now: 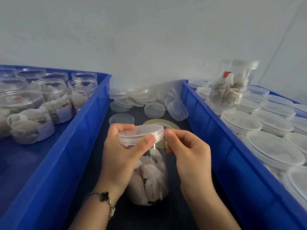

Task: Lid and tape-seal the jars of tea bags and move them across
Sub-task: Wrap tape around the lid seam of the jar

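Jar in narrow gap between blue crates, left hand gripping lid, right hand pinching tape.

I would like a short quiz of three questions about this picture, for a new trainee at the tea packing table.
1. True or false: the clear plastic jar of tea bags held between the hands already carries its clear round plastic lid.
2. Which hand grips that lid: A left hand, B right hand?
3. What lies on the dark table just behind the lid?

Key: 1 true. 2 A. 3 a beige roll of tape.
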